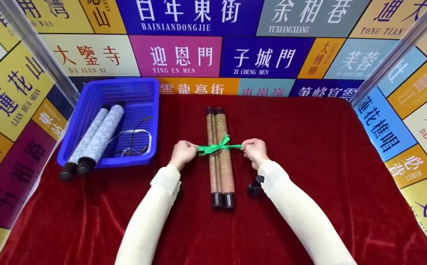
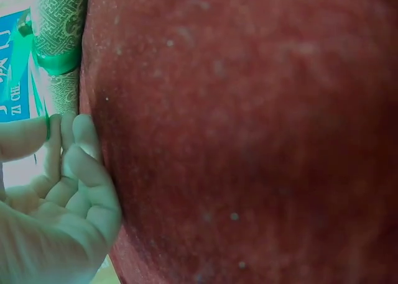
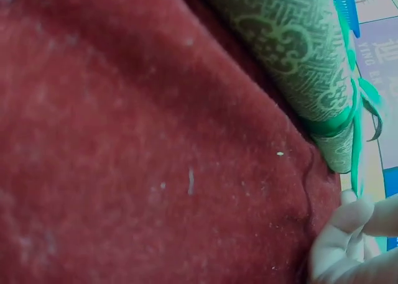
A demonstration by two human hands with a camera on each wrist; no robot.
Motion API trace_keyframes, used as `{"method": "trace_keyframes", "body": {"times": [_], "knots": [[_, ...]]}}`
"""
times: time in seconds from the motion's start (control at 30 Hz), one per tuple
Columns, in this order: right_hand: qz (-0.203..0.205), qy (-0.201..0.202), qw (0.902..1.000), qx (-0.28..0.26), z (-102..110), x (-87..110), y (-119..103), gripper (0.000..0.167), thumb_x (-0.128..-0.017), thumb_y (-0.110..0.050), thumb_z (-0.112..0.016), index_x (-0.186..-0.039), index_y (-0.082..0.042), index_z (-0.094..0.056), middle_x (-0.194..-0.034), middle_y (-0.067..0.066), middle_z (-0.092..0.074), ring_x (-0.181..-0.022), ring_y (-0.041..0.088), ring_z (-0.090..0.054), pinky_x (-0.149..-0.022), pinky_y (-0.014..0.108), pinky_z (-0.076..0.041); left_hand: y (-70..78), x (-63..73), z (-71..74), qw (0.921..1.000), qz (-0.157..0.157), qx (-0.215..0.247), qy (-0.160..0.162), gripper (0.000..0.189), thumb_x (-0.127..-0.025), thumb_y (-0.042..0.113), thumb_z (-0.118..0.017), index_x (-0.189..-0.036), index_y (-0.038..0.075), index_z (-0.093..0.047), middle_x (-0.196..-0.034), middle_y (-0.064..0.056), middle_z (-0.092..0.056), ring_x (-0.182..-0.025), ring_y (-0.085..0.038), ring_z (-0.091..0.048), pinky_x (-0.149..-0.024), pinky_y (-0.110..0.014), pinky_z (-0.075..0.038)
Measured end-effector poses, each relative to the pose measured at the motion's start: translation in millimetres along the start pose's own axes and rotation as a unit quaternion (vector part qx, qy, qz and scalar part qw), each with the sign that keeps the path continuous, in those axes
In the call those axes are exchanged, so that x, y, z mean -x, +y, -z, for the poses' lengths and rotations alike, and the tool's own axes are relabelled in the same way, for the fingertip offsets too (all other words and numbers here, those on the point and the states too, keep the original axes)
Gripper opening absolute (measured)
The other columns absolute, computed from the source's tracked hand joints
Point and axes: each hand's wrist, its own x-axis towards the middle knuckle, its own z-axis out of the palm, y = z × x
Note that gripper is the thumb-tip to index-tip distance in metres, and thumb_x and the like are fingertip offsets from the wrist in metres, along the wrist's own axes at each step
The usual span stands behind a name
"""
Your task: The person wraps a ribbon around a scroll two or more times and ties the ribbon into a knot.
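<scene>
Two brown patterned scrolls [image 1: 225, 165] with dark end knobs lie side by side on the red cloth. A green ribbon [image 1: 219, 147] wraps round their middle, with a knot and loops on top. On the left, my left hand [image 1: 184, 152] pinches one end of the ribbon between thumb and finger. My right hand [image 1: 254, 151] pinches the other side, and the ribbon is stretched out straight between the scrolls and these fingers. In the left wrist view the ribbon [image 2: 59, 61] circles the scroll beyond my fingertips. The right wrist view shows the ribbon [image 3: 356, 153] running down to my fingers.
A blue plastic basket [image 1: 150, 121] stands at the left with two pale blue scrolls [image 1: 102, 134] leaning over its front rim. Inside it also lie a white strip and a thin dark cord. Panels with printed lettering [image 1: 176, 55] wall in the back and sides of the red-covered table [image 1: 309, 129].
</scene>
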Motion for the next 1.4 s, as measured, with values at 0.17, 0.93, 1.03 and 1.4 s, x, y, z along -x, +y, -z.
{"method": "trace_keyframes", "body": {"times": [0.17, 0.93, 1.03, 1.4], "knots": [[-0.009, -0.008, 0.9996, 0.023, 4, 2.8, -1, 0.014, -0.088, 0.005, -0.049, -0.096, -0.001, -0.059, -0.076, 0.002, -0.057, -0.062, 0.01, -0.052, -0.053, 0.018, -0.046, -1.8, -0.7, -6.6, 0.9995, -0.03, -0.01, 0.003, 0.025, -0.094, 0.017, -0.055, -0.106, 0.005, -0.073, -0.112, -0.013, -0.074, -0.103, -0.027, -0.066, -0.091, -0.037, -0.051], [-0.03, -0.231, 0.9718, 0.034, 22, -6.2, 4, 0.015, -0.103, -0.011, -0.051, -0.095, -0.003, -0.06, -0.066, -0.006, -0.052, -0.056, 0.002, -0.048, -0.049, 0.015, -0.038, -10.9, -6.4, 0.3, 0.9612, -0.236, -0.121, -0.075, 0.018, -0.097, 0.012, -0.065, -0.108, 0.004, -0.077, -0.111, -0.011, -0.076, -0.114, -0.027, -0.067, -0.102, -0.04, -0.051], [-0.076, -0.255, 0.9639, -0.008, 28, -8.0, 4, 0.017, -0.105, -0.016, -0.048, -0.096, -0.006, -0.058, -0.067, -0.007, -0.052, -0.057, 0.002, -0.048, -0.05, 0.016, -0.038, -12.6, -8.5, 0.9, 0.9549, -0.254, -0.137, -0.069, 0.019, -0.097, 0.011, -0.063, -0.106, 0.003, -0.077, -0.11, -0.012, -0.076, -0.112, -0.029, -0.069, -0.101, -0.042, -0.052], [-0.136, -0.259, 0.9543, -0.059, 32, -13.4, 2, 0.015, -0.107, -0.027, -0.046, -0.101, -0.016, -0.055, -0.075, -0.005, -0.058, -0.065, 0.008, -0.061, -0.054, 0.018, -0.042, -12.0, -9.8, 7.9, 0.9704, -0.186, -0.148, -0.043, 0.019, -0.096, 0.021, -0.065, -0.103, 0.01, -0.079, -0.094, -0.007, -0.078, -0.096, -0.026, -0.072, -0.09, -0.043, -0.055]]}}
